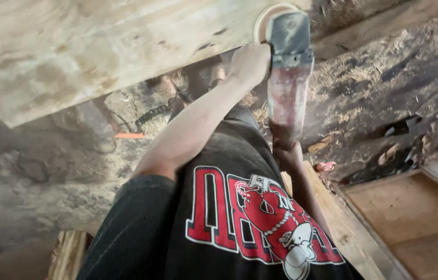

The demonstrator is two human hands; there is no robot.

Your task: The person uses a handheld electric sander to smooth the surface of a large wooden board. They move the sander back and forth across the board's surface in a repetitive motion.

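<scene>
Sander disc (276, 13): mostly behind tool head, top cut by frame edge | right hand (287, 153): fingers hidden behind sander body (287, 93) | board (99, 46): cut off top and left | whole frame motion-blurred.

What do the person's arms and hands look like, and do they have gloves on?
No gloves. The left hand and right hand are bare, and both forearms are uncovered. The left arm comes out of a short black sleeve of a black T-shirt with a red and white print.
</scene>
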